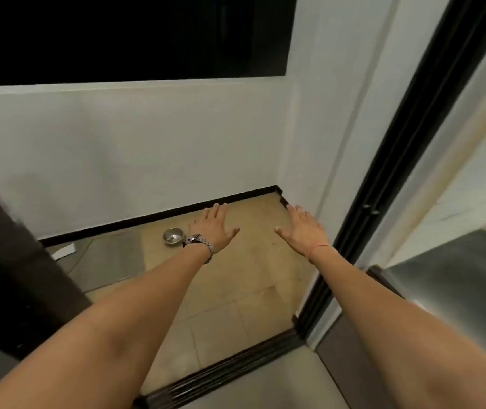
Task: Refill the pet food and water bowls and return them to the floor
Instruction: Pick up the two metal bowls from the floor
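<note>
A small steel pet bowl (172, 237) stands on the tan tiled floor close to the dark skirting board of the white wall. My left hand (214, 225), with a metal watch on the wrist, is stretched out palm down just right of the bowl, fingers apart and holding nothing. My right hand (302, 228), a thin red string round its wrist, is held out flat further right near the wall corner, also empty. Only one bowl is visible.
A dark sliding-door track (221, 370) crosses the floor in front of me. A black door frame (383, 172) rises on the right beside a steel surface (454, 278). Dark furniture (14, 261) stands on the left, with a white flat object (64, 251) on the floor behind it.
</note>
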